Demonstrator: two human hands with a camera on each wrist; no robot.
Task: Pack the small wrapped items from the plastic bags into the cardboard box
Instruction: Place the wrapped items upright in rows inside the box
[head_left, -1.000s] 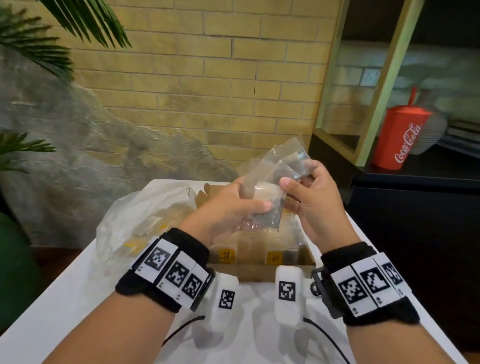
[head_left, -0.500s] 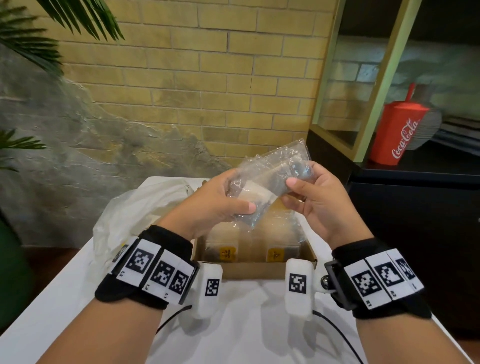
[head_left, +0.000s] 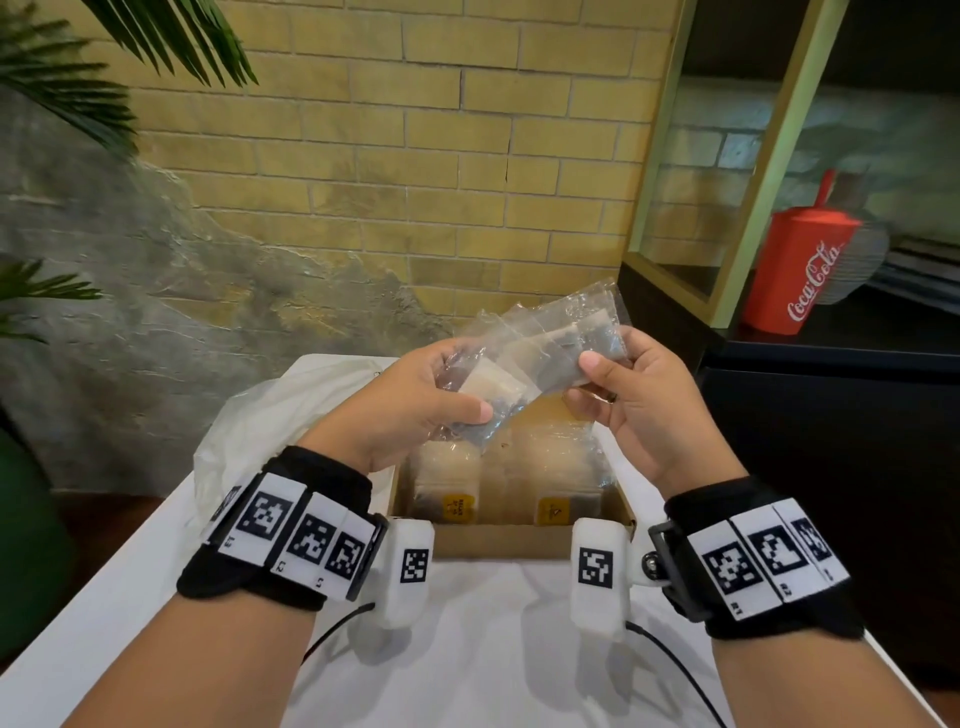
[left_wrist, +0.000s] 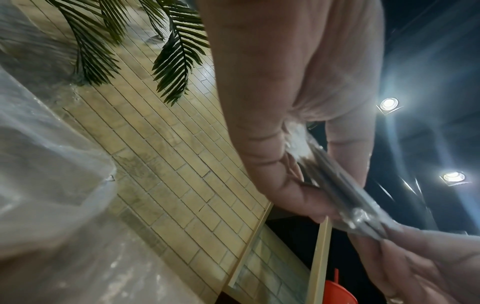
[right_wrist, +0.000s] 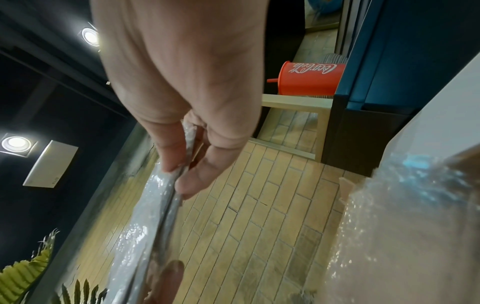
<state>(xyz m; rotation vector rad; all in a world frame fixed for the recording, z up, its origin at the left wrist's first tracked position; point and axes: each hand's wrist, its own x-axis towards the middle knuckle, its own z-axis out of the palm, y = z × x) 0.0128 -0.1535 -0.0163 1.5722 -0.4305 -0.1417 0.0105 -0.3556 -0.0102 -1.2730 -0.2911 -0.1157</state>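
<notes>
Above the cardboard box (head_left: 498, 540), left hand (head_left: 410, 400) and right hand (head_left: 639, 395) pinch a fan of clear packets (head_left: 530, 358) — fingers clamped on opposite ends (probably squaring them for packing).

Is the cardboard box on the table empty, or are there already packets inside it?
Not empty. The cardboard box is open and already holds rows of clear packets.

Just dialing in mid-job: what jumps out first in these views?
Both hands, left hand and right hand, hold a fan of clear packets above the box, which already has rows of packets in it. A crumpled plastic bag lies left of the box. A red Coca-Cola cup stands on the dark counter to the right.
</notes>
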